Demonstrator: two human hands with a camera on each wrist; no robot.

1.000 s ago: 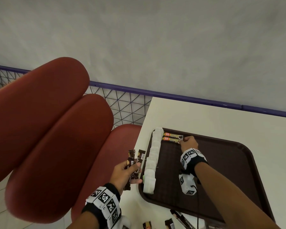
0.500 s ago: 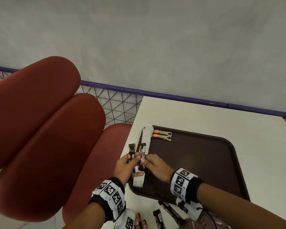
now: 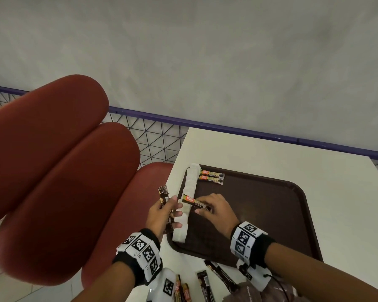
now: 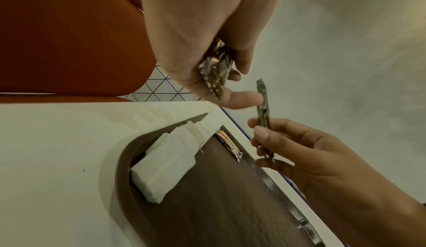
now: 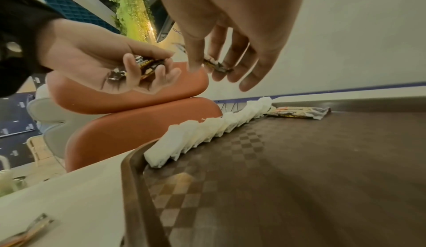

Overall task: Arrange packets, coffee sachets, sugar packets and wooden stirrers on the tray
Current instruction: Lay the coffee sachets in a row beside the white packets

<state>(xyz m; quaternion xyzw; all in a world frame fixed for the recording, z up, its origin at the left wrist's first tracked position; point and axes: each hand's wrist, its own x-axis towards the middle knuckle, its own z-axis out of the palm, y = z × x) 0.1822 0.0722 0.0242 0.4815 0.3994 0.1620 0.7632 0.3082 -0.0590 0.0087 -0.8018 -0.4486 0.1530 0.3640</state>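
Note:
A dark brown tray (image 3: 271, 214) lies on the white table (image 3: 249, 153). A row of white sugar packets (image 3: 189, 199) lines its left rim, and two coffee sachets (image 3: 211, 177) lie side by side at the far left corner. My right hand (image 3: 214, 211) pinches one coffee sachet (image 3: 193, 202) above the packet row; the same sachet (image 4: 262, 103) stands upright in the left wrist view. My left hand (image 3: 164, 216), just left of the tray, grips a small bunch of dark sachets (image 3: 164, 203), the bunch (image 5: 143, 65) showing in the right wrist view.
More loose sachets (image 3: 205, 284) lie on the table near the front edge below the tray. A red padded seat (image 3: 52, 171) stands to the left of the table. A purple rail (image 3: 227, 129) with wire mesh runs behind.
My right hand left the two sachets at the tray's far corner, came back to my left hand, and took one sachet from the bunch. It now holds that sachet over the packet row.

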